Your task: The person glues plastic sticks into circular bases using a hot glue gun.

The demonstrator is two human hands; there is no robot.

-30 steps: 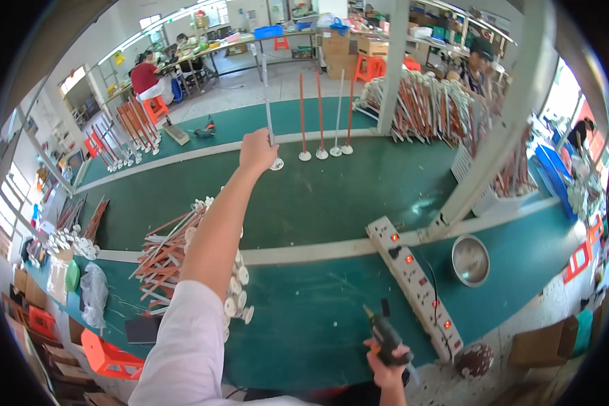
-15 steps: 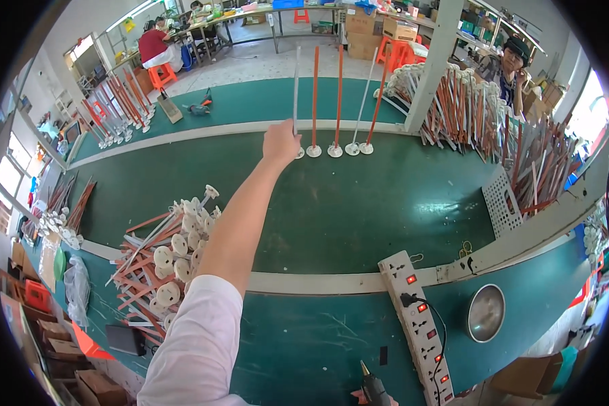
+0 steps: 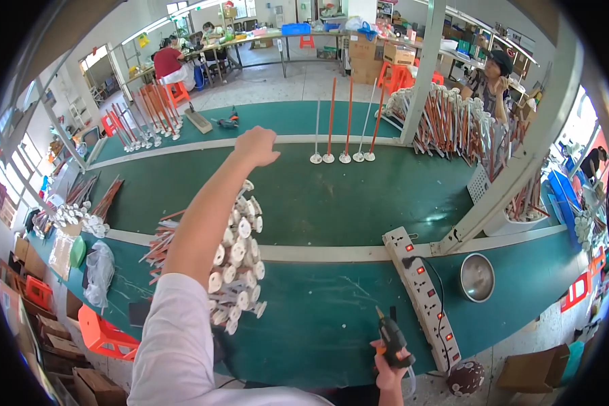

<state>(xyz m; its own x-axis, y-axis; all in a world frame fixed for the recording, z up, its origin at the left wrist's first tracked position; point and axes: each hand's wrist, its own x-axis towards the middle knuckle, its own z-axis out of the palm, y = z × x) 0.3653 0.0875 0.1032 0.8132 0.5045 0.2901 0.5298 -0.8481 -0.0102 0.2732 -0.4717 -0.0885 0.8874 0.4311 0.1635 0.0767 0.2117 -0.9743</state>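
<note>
My left hand (image 3: 256, 146) is over the far half of the green table, left of a row of upright rods, with nothing in it and thumb apart from the fingers. Nearest to it in that row stands a thin white rod (image 3: 318, 125) on a round white base (image 3: 315, 159). Several red and white rods, such as a red rod (image 3: 331, 120), stand beside it. In my right hand (image 3: 390, 373), near the front edge, is a dark glue gun (image 3: 394, 340), its nozzle tilted up and leftward. Beneath my left forearm lies a heap of rods with round white discs (image 3: 237, 254).
Right of the glue gun lie a white power strip (image 3: 423, 291) with a black cord and a metal bowl (image 3: 477, 277). A white frame post (image 3: 514, 149) rises at right. Rod bundles (image 3: 446, 125) lean at far right, near another person (image 3: 490, 84). More rods (image 3: 152, 118) stand far left.
My left hand has let go of the white rod, which stays upright, and has drawn back leftward. The glue gun in my right hand has come further into view. The view has shifted.
</note>
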